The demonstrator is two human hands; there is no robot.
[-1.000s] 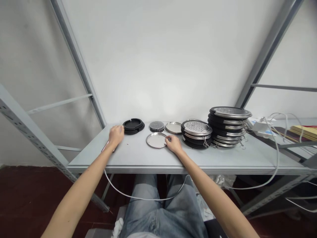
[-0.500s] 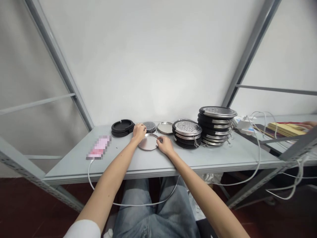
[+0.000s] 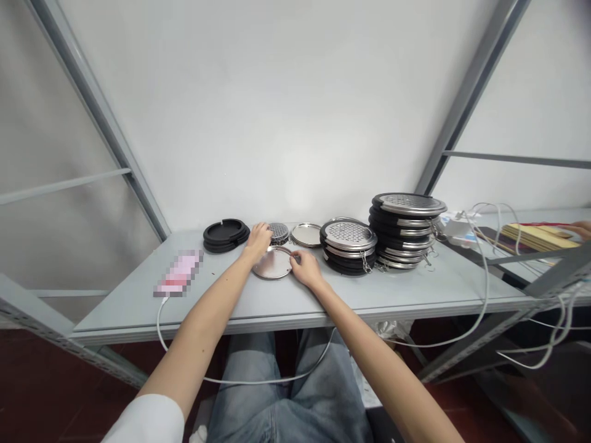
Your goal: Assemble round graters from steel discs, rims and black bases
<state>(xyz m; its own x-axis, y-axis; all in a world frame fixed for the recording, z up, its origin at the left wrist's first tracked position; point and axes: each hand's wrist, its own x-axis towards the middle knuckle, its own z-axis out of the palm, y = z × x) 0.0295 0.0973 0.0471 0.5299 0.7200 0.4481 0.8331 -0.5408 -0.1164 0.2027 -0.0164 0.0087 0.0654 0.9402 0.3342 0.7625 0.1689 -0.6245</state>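
Observation:
A round metal dish (image 3: 273, 263) lies flat on the grey table, in front of me. The curled fingers of my right hand (image 3: 305, 268) close on its right rim. My left hand (image 3: 259, 239) is bent over the dish's back left side, by a small stack of perforated metal discs (image 3: 279, 232); its fingertips are partly hidden, and what they hold cannot be made out. Behind lies another shallow metal dish (image 3: 306, 234). Black rings (image 3: 225, 234) are stacked to the left.
Right of my hands stand a low stack (image 3: 349, 236) and a taller stack (image 3: 407, 230) of black-rimmed grated discs with clasps. A phone (image 3: 180, 272) with a white cable lies left. A person's hand (image 3: 582, 229) shows far right near yellow pieces (image 3: 538, 237).
The view has shifted slightly. My right hand stays at the dish's right rim, and my left hand remains near the perforated discs, with its fingers a little further over them.

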